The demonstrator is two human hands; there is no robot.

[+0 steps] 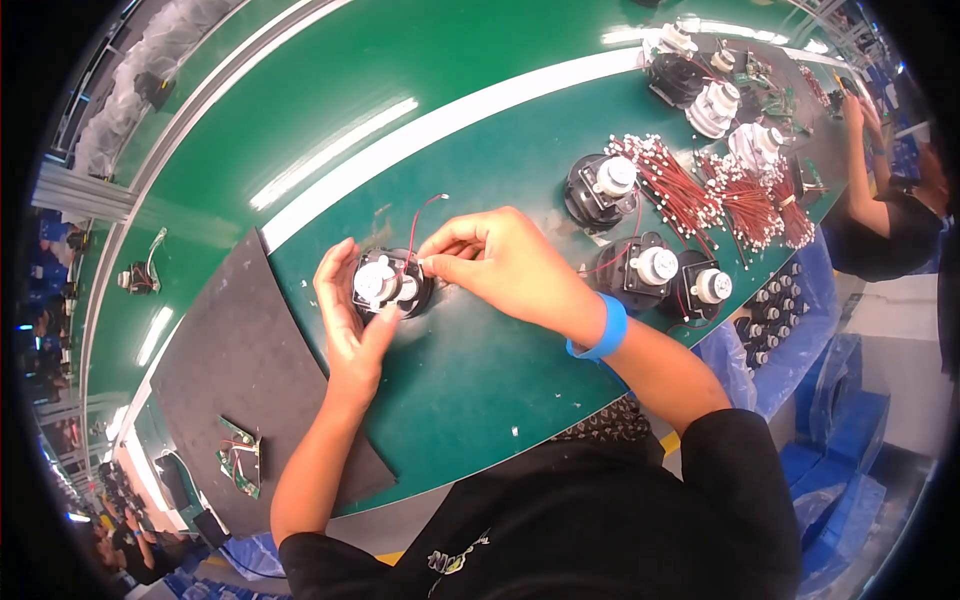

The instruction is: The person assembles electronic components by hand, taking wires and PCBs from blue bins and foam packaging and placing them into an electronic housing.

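Note:
A round black unit with a white motor-like part on top sits on the green table in front of me. My left hand curls round its left and near sides, thumb against the near edge. At its right edge, my right hand has thumb and forefinger pinched together; what lies between the tips is too small to make out. From the unit a thin red wire rises beside those fingertips, ending in a small white connector. A blue band circles my right wrist.
Similar black and white units stand on the right, beside bundles of red wires with white connectors. Left lies a dark mat bearing a green circuit board. A blue-lined bin stands below the right edge; a co-worker is beyond.

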